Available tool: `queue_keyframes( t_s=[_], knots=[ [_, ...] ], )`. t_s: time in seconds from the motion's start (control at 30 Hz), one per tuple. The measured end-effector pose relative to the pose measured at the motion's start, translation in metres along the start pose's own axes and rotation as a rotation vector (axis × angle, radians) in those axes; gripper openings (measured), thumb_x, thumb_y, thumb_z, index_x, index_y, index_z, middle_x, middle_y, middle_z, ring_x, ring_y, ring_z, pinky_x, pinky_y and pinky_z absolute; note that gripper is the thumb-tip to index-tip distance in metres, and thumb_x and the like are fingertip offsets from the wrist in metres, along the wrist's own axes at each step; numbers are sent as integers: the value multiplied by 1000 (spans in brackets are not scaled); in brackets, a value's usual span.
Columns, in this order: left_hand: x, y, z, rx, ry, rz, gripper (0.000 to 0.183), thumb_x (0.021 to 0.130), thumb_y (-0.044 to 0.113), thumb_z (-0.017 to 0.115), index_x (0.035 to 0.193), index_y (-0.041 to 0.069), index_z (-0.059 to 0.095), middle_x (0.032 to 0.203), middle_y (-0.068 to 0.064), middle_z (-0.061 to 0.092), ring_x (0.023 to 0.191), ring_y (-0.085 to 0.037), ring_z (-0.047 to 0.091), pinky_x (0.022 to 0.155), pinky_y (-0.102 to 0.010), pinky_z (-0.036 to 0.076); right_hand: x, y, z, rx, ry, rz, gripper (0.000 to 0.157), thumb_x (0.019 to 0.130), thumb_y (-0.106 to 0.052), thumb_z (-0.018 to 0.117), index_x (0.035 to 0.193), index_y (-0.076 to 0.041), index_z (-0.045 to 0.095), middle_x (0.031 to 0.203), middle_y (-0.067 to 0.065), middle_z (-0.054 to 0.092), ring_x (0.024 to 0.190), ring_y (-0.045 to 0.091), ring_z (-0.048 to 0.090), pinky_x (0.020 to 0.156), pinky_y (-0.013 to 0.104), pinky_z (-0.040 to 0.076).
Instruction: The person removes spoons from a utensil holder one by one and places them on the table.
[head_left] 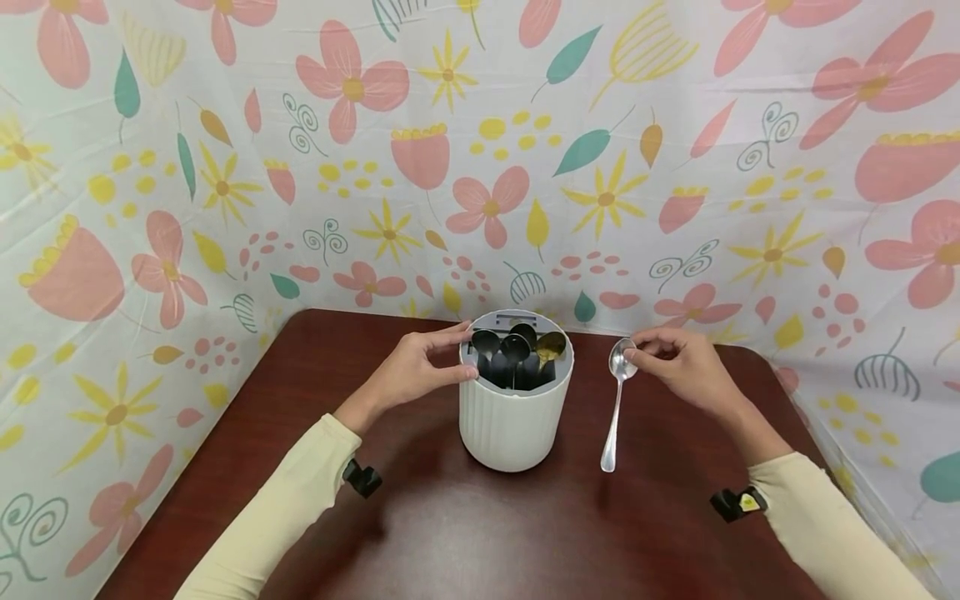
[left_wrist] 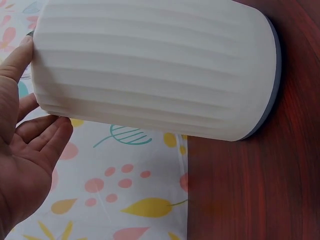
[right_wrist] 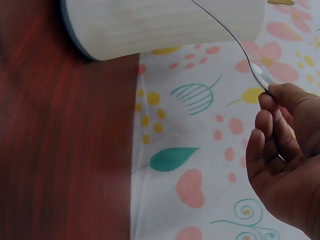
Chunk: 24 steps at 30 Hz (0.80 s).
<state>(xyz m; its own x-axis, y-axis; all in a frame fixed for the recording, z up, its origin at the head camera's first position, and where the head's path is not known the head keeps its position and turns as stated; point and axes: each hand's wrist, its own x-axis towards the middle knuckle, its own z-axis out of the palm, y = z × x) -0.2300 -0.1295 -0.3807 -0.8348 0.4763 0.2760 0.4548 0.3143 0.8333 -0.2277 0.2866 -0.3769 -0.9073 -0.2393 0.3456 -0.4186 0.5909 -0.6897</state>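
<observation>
A white ribbed utensil holder [head_left: 510,429] stands upright on the table, with several spoons [head_left: 516,348] inside, bowls up; one bowl is gold-coloured [head_left: 551,345]. My left hand [head_left: 411,367] touches the holder's left rim, thumb on the near side and fingers farther back, fairly straight. To the right of the holder, my right hand [head_left: 684,367] pinches a silver spoon [head_left: 619,362] by its bowl between thumb and fingers. The spoon's handle hangs downward, apart from the holder. In the right wrist view the spoon [right_wrist: 227,30] crosses in front of the holder [right_wrist: 160,25].
A dark reddish-brown table [head_left: 480,542] carries the holder near its back edge. Behind and at both sides hangs a white cloth [head_left: 480,108] printed with flowers and leaves. Each wrist wears a small black device [head_left: 363,478] over a pale sleeve [head_left: 277,517].
</observation>
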Motion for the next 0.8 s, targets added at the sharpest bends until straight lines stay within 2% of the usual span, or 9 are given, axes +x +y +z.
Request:
queue_keyframes(
  t_s=[0.03,0.13,0.3,0.5,0.8],
  knots=[
    [1,-5,0,-2,2,5,61,87,30,85,141,11,63,151,8,53,138,-13,51,109,-49,46,-1,7,2,2,-4,8,18,93,-16,78,108,-6,76,81,5,75,67,9,59,57,23,45],
    [1,-5,0,-13,3,9,61,87,29,85,141,11,63,151,7,54,138,-13,51,109,-53,45,-4,11,6,-7,-16,23,18,94,-19,77,107,-7,76,81,4,74,67,10,59,58,24,45],
    [1,-5,1,-10,7,7,60,87,29,85,140,11,64,150,8,54,139,-11,49,110,-49,45,-8,21,14,-27,-20,46,16,93,-24,79,105,-13,77,79,0,74,67,11,58,57,25,45],
    [0,-5,2,-31,9,2,59,87,27,85,139,11,64,150,6,55,140,-13,49,111,-55,42,-13,34,26,-29,-37,30,16,91,-22,80,104,-14,77,79,-1,74,67,10,59,56,24,44],
    [0,-5,1,-1,6,1,60,87,30,84,140,13,64,150,9,54,140,-11,49,110,-47,45,-15,47,36,7,-77,61,16,92,-23,79,105,-14,77,80,0,74,68,13,60,57,26,47]
  ],
)
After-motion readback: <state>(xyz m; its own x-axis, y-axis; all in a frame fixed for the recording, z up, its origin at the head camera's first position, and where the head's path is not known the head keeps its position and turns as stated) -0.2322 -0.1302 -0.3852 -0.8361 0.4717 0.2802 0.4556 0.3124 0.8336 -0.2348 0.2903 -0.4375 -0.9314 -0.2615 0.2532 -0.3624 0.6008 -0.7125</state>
